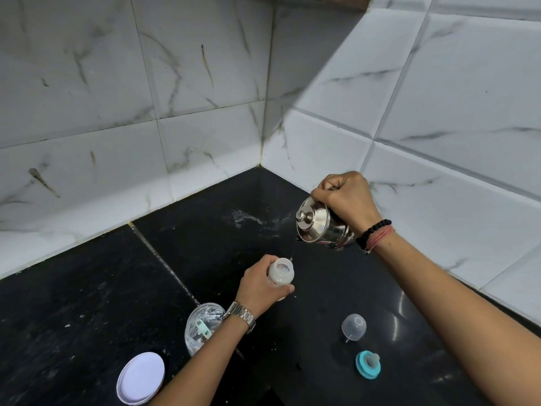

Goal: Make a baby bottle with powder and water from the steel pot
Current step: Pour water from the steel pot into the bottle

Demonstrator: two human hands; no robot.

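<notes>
Both forearms reach up from the lower edge of the frame. The left hand (261, 284), at lower centre with a metal watch on its wrist, has its fingers curled in a grip. The right hand (345, 197), higher at centre right with beaded and thread bands on its wrist, is clenched in a fist-like grip.
</notes>
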